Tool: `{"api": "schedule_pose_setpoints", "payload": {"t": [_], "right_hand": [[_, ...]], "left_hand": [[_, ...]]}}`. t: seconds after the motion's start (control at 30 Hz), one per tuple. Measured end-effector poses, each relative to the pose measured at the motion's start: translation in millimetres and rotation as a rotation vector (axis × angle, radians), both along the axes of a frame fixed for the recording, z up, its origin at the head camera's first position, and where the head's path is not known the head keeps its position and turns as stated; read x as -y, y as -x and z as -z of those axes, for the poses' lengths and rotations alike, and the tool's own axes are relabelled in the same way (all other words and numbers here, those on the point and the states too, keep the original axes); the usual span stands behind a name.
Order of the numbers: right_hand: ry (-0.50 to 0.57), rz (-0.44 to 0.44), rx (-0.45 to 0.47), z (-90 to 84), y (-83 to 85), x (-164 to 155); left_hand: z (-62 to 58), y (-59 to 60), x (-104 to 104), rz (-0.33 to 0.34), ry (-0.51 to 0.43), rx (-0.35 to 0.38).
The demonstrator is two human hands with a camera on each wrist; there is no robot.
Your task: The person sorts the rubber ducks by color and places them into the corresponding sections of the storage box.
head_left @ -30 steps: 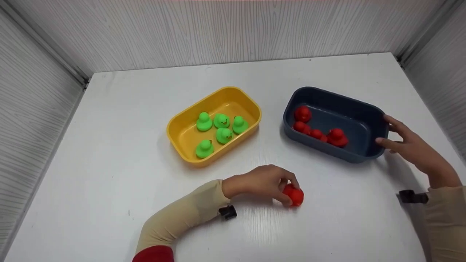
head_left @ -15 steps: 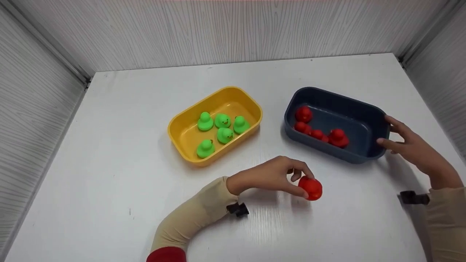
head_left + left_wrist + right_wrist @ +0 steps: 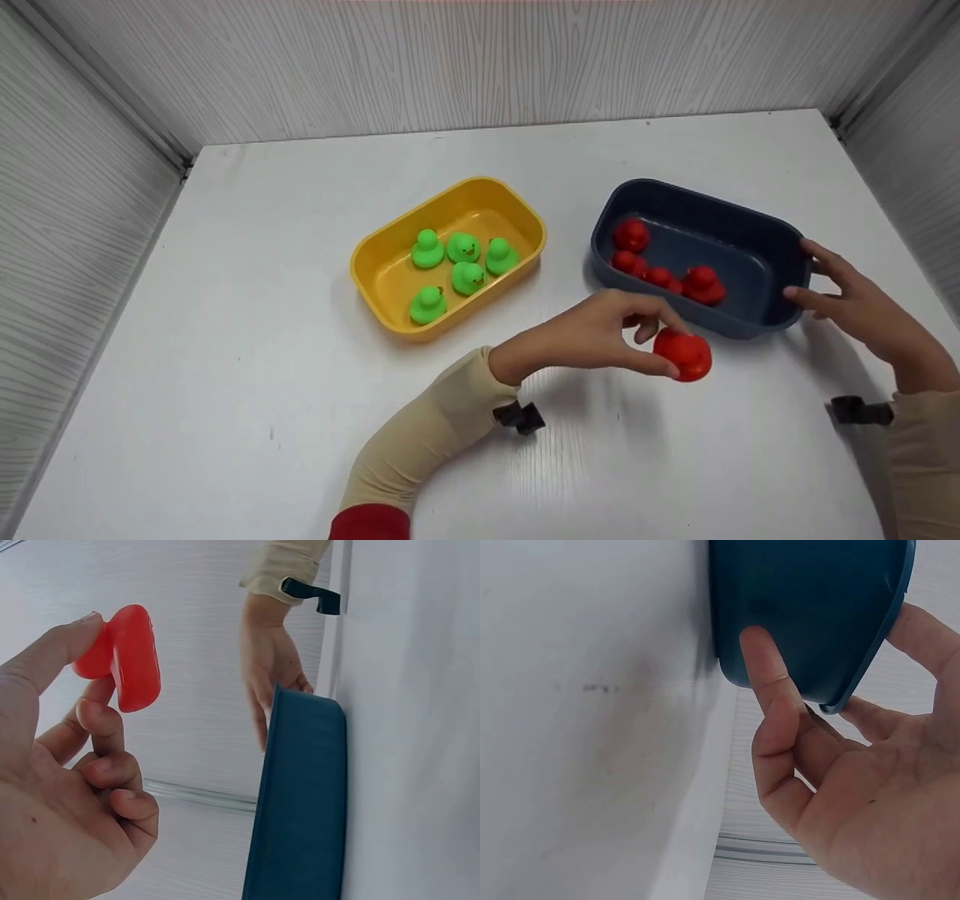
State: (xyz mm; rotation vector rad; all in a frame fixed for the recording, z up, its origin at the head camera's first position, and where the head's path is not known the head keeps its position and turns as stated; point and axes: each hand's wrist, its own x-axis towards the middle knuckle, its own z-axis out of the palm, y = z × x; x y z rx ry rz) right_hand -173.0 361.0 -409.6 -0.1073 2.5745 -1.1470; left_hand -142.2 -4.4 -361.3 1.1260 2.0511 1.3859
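Note:
My left hand [image 3: 596, 334] pinches a red rubber duck [image 3: 684, 355] between thumb and fingertips, lifted above the table just in front of the blue bin [image 3: 739, 255]. In the left wrist view the red duck [image 3: 135, 660] is held up, its other fingers curled below it. On the far right, my right hand [image 3: 862, 307] grips the bin's short end, thumb and fingers on either side of the rim. The right wrist view shows one fingertip [image 3: 761, 652] against the outer wall. Several red ducks [image 3: 703, 285] lie along the bin's near left side.
A yellow bin [image 3: 386, 277] with several green ducks [image 3: 468, 277] stands left of the blue bin, at a slant. Both are on a white table [image 3: 225, 360] with pale wood-grain panels [image 3: 450, 67] behind and at the sides.
My left hand has lifted the red duck off the table and carried it right and away from me, toward the blue bin. The right hand has stayed at the bin's rim.

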Motion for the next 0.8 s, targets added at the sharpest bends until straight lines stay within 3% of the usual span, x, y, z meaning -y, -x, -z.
{"api": "schedule_pose_setpoints", "payload": {"t": [0.13,0.37,0.8], "right_hand": [[-0.004,0.001,0.004,-0.1,0.7,1.1],[-0.010,-0.001,0.003,-2.0,1.8,1.8],[0.008,0.002,-0.003,1.0,0.2,-1.4]], "left_hand": [[-2.7,6.5,-5.8,-0.038,-0.060,-0.010],[-1.6,18.9,-12.1,-0.109,-0.143,0.045],[5.1,48.9,-27.1,-0.328,-0.148,0.060]]}}
